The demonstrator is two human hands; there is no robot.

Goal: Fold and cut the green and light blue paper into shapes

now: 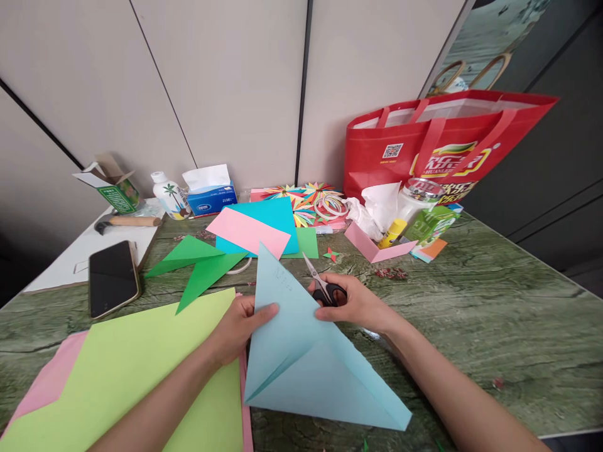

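Observation:
A folded sheet of light blue paper is held up over the table, its pointed tip upward and creases across its lower half. My left hand pinches its left edge, thumb on the front face. In my right hand is a pair of small scissors with black handles, blades pointing up and left and seemingly parted. The right thumb also touches the paper's right edge. Faint dotted marks show near the tip. Behind the paper lie a pink sheet, a bright blue sheet and green pointed pieces.
Large yellow-green paper covers the front left over pink sheets. A phone, hammer, white bottle and tissue pack stand left. At the right are a pink paper tray with a glue stick and a red bag.

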